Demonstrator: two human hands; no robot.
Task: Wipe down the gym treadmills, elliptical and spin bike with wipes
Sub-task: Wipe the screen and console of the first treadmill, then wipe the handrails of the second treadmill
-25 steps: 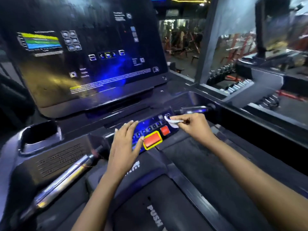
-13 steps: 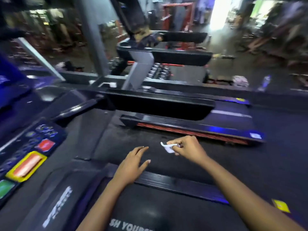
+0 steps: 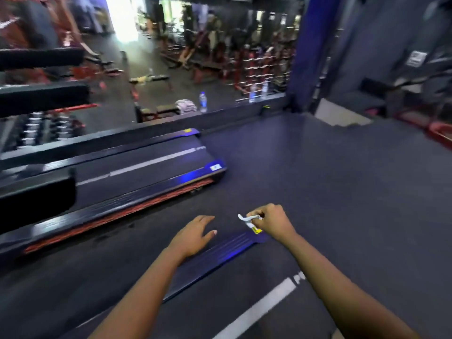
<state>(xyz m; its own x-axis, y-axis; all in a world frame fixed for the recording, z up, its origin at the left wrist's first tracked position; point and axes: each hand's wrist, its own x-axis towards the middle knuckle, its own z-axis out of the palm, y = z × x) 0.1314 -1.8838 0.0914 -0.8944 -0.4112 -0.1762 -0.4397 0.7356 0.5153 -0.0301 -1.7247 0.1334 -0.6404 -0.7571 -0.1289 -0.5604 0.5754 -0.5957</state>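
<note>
Fingers [image 3: 255, 213] of the right hand [image 3: 274, 222] curl round a small crumpled white wipe [image 3: 244, 218], pinching it over the end of the treadmill side rail [image 3: 220, 253]. The left hand [image 3: 193, 234] hovers alongside, fingers loose, holding nothing. With so little of the wipe showing, it could slip from the pinch, or prove too spent to clean another machine. Blur smears everything. The neighbouring treadmill [image 3: 146, 172] shows only its deck, no console is in view, and whether the wipe touches the rail is unclear.
</note>
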